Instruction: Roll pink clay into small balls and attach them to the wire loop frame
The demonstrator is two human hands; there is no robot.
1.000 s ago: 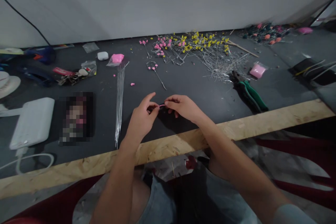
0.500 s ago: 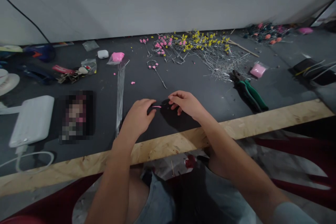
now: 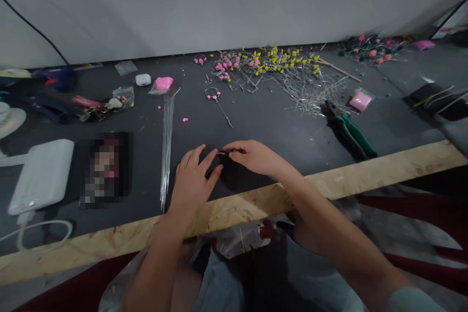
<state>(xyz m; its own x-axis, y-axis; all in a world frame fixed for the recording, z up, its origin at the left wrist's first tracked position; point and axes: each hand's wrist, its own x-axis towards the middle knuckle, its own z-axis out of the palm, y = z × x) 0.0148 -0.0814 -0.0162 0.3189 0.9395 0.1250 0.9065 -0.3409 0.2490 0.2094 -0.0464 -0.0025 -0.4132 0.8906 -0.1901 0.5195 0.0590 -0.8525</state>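
In the head view, a thin pink strip (image 3: 221,153) lies at the bench (image 3: 292,141), between the two hands. At its left end, the left hand (image 3: 194,174) is spread, palm down, thumb well apart from the index finger; it appears to grip nothing. At its right end, the right hand (image 3: 248,157) has thumb and index finger nearly together; whether they pinch the strip I cannot tell.

Beyond the strip, a wire loop (image 3: 215,97) already carries pink bits, and farther back lie many yellow-tipped wires (image 3: 274,61), seemingly made up. The strip itself looks plain, not yet joined to any wire; left of it, the straight wires (image 3: 167,141) appear unworked.
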